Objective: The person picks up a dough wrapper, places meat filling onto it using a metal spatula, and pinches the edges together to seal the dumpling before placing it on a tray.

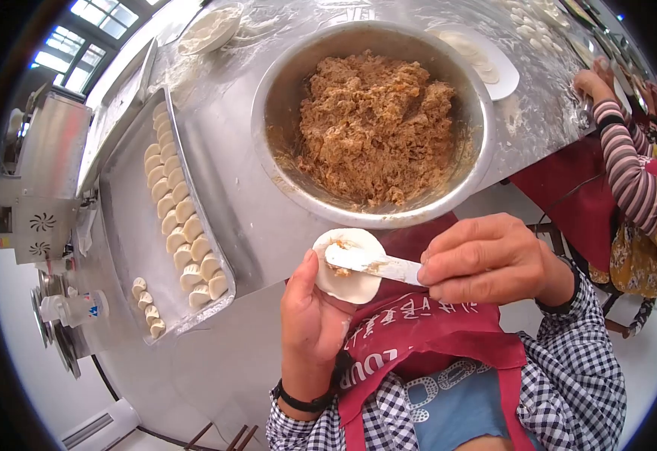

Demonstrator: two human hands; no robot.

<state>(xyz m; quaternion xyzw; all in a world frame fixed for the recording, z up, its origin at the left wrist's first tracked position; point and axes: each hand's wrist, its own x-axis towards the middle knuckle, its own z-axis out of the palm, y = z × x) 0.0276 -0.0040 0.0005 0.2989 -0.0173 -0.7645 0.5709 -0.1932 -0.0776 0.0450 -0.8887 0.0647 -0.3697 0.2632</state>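
Note:
A round white dough wrapper [358, 288] lies on the fingers of my left hand [315, 316], its thumb at the wrapper's edge. My right hand [486, 259] grips a white spatula [400, 269], whose tip rests on the wrapper. A little brown filling shows around that tip. Just beyond both hands stands a large metal bowl [268, 161], holding a big mound of brown filling [377, 124]. To the left, a metal tray [129, 225] carries rows of folded dumplings [182, 214] along its right side and several small ones [148, 308] near its front corner.
A white plate of wrappers [505, 79] sits right of the bowl. A floury bowl [212, 30] and another tray [114, 113] are at the upper left. A co-worker's striped sleeve [629, 165] and hand are at the right edge. A clear plastic container [80, 308] is at the left.

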